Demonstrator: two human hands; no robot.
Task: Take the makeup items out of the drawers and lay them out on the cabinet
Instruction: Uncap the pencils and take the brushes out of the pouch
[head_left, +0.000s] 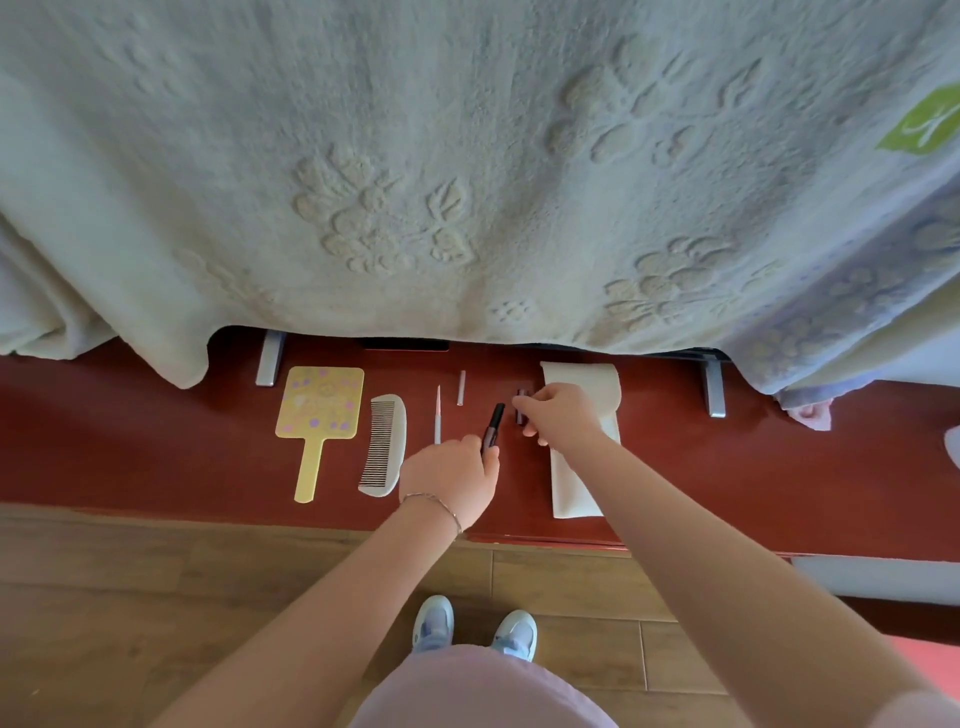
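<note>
Both hands worked mid-frame on the red cabinet top (156, 441): left hand (449, 480) gripped a dark slim makeup tube (493, 426), right hand (563, 415) pinched a short dark stick (521, 402), extending the row beside the white comb (384, 447).

left hand (451, 475) gripping, right hand (561, 414) pinching

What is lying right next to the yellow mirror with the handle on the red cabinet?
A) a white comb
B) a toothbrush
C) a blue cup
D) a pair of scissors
A. A white comb lies flat on the red cabinet, just to the right of the yellow mirror; no scissors, toothbrush or cup show anywhere on it.
</note>
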